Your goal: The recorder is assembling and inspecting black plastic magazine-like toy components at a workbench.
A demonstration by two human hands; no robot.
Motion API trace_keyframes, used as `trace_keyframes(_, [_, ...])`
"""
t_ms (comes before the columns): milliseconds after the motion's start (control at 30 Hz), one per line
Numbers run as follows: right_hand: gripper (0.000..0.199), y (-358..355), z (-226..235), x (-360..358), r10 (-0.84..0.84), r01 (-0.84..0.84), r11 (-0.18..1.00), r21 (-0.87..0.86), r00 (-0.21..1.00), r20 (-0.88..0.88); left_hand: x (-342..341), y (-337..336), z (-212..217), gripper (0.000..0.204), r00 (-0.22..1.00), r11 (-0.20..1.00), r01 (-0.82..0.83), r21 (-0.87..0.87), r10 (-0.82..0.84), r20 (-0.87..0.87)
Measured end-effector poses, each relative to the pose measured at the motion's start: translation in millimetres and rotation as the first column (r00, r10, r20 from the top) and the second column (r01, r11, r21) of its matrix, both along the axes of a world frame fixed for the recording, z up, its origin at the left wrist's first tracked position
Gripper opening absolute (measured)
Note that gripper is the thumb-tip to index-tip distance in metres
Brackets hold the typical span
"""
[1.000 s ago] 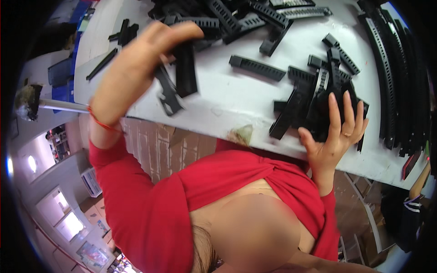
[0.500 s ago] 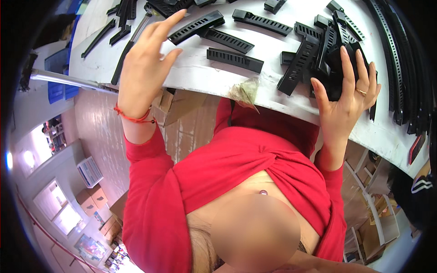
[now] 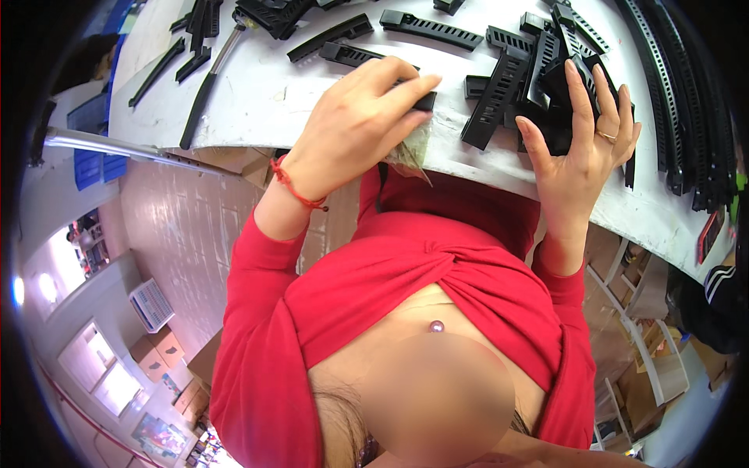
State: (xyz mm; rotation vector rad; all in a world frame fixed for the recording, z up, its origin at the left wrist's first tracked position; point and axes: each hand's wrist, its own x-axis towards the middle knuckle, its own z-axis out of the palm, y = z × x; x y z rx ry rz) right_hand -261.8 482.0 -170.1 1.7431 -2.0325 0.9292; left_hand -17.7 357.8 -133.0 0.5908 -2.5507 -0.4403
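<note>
My left hand (image 3: 363, 121), with a red cord at its wrist, is closed over a short black slotted plastic strip (image 3: 426, 101) near the table's front edge. The strip's end shows between thumb and fingers; the rest is hidden under the hand. Just beyond lies another slotted strip (image 3: 343, 54), partly covered by that hand. My right hand (image 3: 581, 152), with a ring on one finger, has its fingers spread against a heap of black slotted parts (image 3: 544, 70). It grips nothing that I can see. A slotted strip (image 3: 488, 101) leans at the heap's left side.
The white table (image 3: 257, 109) carries more slotted strips (image 3: 429, 30) farther back. A rod with a black handle (image 3: 204, 105) lies at the left. Long black slotted rails (image 3: 683, 117) are stacked at the right. A small clear plastic bag (image 3: 412, 152) hangs at the front edge.
My left hand has moved right and down from above the table onto the near black strip, its fingers closing. My right hand stays spread at the heap. The whole view has shifted slightly.
</note>
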Motion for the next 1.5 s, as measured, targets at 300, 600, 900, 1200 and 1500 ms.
trace_keyframes(300, [0.073, 3, 3, 3, -0.004, 0.004, 1.000, 0.010, 1.000, 0.030, 40, -14, 25, 0.042, 0.699, 0.793, 0.218, 0.568, 0.279, -0.658])
trace_keyframes(600, [0.075, 7, 10, 4, -0.013, 0.009, 0.997, 0.073, 0.999, 0.047, 41, -97, 41, 0.031, 0.643, 0.855, 0.212, 0.472, 0.242, -0.727])
trace_keyframes(900, [0.071, 5, 7, 7, -0.046, 0.044, 0.998, 0.049, 0.998, 0.041, 11, -236, 33, 0.018, 0.751, 0.918, -0.107, 0.382, 0.326, -0.574])
trace_keyframes(1200, [0.071, 5, 6, 5, -0.048, 0.046, 0.998, 0.047, 0.998, 0.046, 20, -97, 38, 0.012, 0.952, 0.944, -0.125, 0.306, 0.201, -0.232])
trace_keyframes(1500, [0.076, 5, 5, 4, -0.011, 0.010, 0.999, 0.048, 1.000, 0.027, 39, -38, -1, 0.028, 0.954, 0.951, -0.282, -0.128, 0.292, 0.069])
